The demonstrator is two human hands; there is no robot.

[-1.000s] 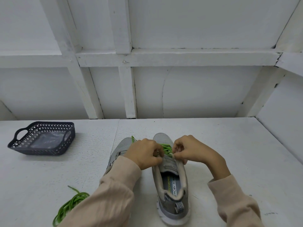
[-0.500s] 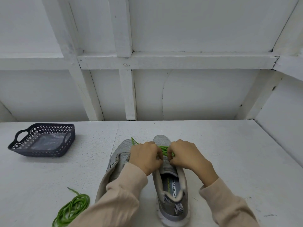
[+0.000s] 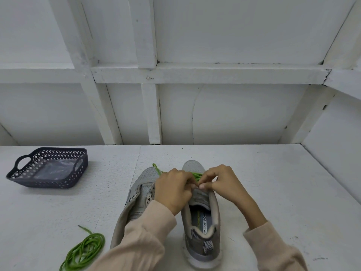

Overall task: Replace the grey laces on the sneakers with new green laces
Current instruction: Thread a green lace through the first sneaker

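Note:
Two grey sneakers stand side by side on the white table, toes pointing away from me. A green lace (image 3: 197, 176) is threaded across the right sneaker (image 3: 203, 222) near its toe. My left hand (image 3: 173, 189) and my right hand (image 3: 222, 182) meet over that shoe's eyelets, fingertips pinching the green lace at the tongue. The left sneaker (image 3: 139, 194) has bare eyelets and is partly hidden by my left forearm. A loop of the green lace sticks out past its toe.
A second green lace (image 3: 86, 251) lies coiled on the table at the lower left. A dark perforated basket (image 3: 48, 169) with a clear plastic bag inside sits at the far left. A white panelled wall rises behind the table.
Both hands have drawn closer together over the right sneaker, and their fingertips now touch at the lace. The sneakers and the coiled lace have not moved.

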